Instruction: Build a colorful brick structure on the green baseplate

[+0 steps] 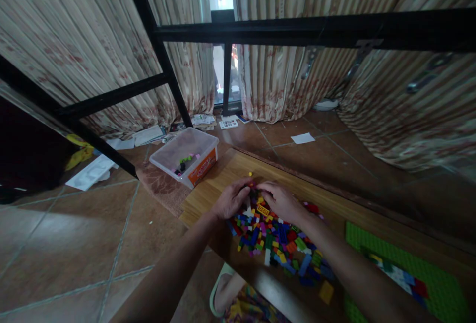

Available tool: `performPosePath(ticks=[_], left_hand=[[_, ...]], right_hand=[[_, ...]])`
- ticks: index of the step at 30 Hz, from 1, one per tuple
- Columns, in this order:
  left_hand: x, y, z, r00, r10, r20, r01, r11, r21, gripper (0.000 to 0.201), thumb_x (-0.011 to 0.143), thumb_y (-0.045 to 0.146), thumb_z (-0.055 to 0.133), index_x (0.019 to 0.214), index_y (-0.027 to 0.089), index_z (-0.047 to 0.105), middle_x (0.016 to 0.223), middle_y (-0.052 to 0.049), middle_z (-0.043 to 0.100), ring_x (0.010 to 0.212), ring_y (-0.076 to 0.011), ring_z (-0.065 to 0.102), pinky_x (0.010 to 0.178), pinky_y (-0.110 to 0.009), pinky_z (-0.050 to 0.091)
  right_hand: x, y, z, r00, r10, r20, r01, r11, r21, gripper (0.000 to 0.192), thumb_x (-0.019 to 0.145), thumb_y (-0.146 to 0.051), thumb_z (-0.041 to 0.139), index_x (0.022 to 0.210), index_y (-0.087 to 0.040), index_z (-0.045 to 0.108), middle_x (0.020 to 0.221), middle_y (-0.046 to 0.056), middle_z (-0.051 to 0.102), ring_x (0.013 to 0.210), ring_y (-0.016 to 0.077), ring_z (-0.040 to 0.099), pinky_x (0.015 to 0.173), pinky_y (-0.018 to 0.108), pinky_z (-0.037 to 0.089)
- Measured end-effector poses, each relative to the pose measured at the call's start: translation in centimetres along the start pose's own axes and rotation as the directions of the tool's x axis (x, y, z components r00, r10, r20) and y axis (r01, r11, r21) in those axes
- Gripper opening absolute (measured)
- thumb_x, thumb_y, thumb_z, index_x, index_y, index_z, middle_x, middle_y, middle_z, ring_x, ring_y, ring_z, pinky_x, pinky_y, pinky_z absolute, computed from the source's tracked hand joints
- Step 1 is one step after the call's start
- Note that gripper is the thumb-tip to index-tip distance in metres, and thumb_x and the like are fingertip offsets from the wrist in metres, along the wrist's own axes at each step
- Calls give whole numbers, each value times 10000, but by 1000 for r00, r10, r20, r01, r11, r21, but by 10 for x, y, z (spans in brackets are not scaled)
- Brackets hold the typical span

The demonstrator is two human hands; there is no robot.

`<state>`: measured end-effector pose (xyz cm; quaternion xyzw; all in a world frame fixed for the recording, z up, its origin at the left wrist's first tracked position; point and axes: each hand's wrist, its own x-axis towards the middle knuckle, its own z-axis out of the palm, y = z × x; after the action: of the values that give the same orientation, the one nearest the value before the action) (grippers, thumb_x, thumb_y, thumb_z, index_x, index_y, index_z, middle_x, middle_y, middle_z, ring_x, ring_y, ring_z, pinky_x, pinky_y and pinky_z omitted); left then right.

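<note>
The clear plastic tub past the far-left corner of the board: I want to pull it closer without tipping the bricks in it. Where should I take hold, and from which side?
Probably grip the clear plastic tub by its near rim, coming from the wooden board side. It sits open and upright on the floor, its orange-labelled wall facing the board, so that rim lies nearest the left hand.

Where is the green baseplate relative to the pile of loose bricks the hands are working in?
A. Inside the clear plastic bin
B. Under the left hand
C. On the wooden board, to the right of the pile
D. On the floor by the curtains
C: the green baseplate lies on the wooden board, right of the brick pile.
</note>
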<state>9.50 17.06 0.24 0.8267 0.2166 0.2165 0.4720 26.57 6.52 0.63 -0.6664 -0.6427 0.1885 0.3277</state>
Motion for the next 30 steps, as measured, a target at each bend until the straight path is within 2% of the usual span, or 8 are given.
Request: performPosePath(ticks=[3, 6, 9, 13, 17, 22, 26, 30], left_hand=[[-6, 2, -1, 999, -37, -27, 33, 991, -129, 437, 932, 419, 412, 1246, 165, 580, 1278, -71, 622, 1205, -221, 548, 1072, -351, 390], [-12, 1, -5, 983, -118, -143, 84, 971, -225, 452, 924, 434, 425, 1251, 155, 567, 1249, -80, 639, 1184, -229, 564, 1045, -364, 419], [-26, -3, -10, 939, -180, -293, 126, 973, -195, 443, 921, 439, 433, 1237, 163, 576, 1255, -89, 629, 1186, -229, 559, 1039, -365, 421], [-54, -7, -11, 889, -198, -412, 192, 980, -56, 420, 923, 424, 447, 1247, 184, 566, 1273, -91, 611, 1197, -220, 548, 1047, -374, 413], [-72, -7, -1, 873, -191, -449, 240, 969, 56, 407, 922, 399, 454, 1252, 185, 559, 1251, -106, 621, 1171, -230, 568, 1017, -401, 442], [-69, -6, 3, 891, -155, -427, 245, 956, 162, 402, 916, 385, 459, 1240, 171, 561, 1211, -114, 634, 1139, -235, 582, 989, -411, 465], [-66, -7, 0, 898, -149, -415, 248, 949, 196, 423, 908, 426, 438, 1219, 176, 578, 1177, -107, 648, 1112, -246, 593, 990, -421, 463], [-62, -13, -4, 889, -188, -418, 295, 933, 206, 467, 890, 479, 423, 1214, 183, 583, 1180, -104, 648, 1110, -259, 595, 981, -407, 467]], right_hand=[[-11, 2, -9, 998, 33, -54, -31, 999, 43, 292, 879, -151, 448, 1044, -206, 683, 1060, 56, 704, 986, 185, 644, 890, 329, 478], [-13, 6, -15, 982, 124, -143, -120, 992, 35, 277, 862, -189, 468, 1005, -207, 704, 1006, 48, 730, 906, 193, 670, 824, 324, 498], [-6, 9, -14, 962, 186, -199, -190, 982, 4, 265, 852, -212, 484, 972, -212, 721, 968, 41, 743, 831, 189, 679, 768, 310, 504], [19, 6, -5, 954, 242, -174, -263, 959, -108, 249, 853, -208, 506, 967, -216, 728, 999, 42, 742, 846, 181, 675, 783, 290, 490], [54, -1, 7, 944, 289, -161, -314, 935, -163, 233, 868, -269, 525, 964, -197, 725, 957, 71, 745, 871, 203, 673, 798, 300, 471], [85, -15, 23, 923, 356, -147, -381, 897, -224, 150, 814, -206, 588, 839, -168, 731, 876, 113, 739, 887, 231, 665, 795, 309, 460], [81, -31, 19, 912, 377, -164, -406, 889, -211, 158, 804, -127, 570, 780, -163, 722, 852, 113, 728, 859, 222, 660, 774, 303, 466], [50, -55, -1, 897, 339, -285, -388, 911, -136, 198, 882, -184, 509, 912, -216, 702, 973, 47, 706, 938, 156, 630, 846, 257, 455]])
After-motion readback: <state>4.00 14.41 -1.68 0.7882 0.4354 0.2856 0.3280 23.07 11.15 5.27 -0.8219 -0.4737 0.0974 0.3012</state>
